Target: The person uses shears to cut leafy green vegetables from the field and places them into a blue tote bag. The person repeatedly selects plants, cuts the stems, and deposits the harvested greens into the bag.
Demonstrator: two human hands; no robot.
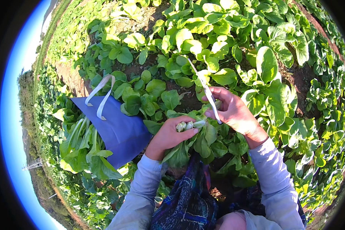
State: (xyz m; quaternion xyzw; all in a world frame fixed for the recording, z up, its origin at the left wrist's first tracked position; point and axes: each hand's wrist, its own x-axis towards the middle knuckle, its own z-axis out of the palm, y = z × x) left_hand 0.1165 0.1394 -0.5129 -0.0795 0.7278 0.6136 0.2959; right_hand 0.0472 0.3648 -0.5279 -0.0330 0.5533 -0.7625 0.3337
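My left hand point(172, 133) is closed around the pale stem ends of a bunch of cut leafy greens point(199, 123), whose leaves hang below and beside it. Just right of the bunch, my right hand point(228, 109) holds a slim knife point(207, 90) with a pale handle or blade, pointing up and to the left; which end is the blade I cannot tell. On the left lies a blue fabric bag point(123, 123) with white handles point(103, 102). Cut greens point(83, 146) with long pale stalks stick out of its mouth.
Growing leafy green plants point(201, 49) surround me in dense rows, standing close to both hands. Bare soil point(72, 76) shows at the upper left and between some plants. My dark patterned clothing point(187, 201) is just below the hands. Hills and sky lie at the far left.
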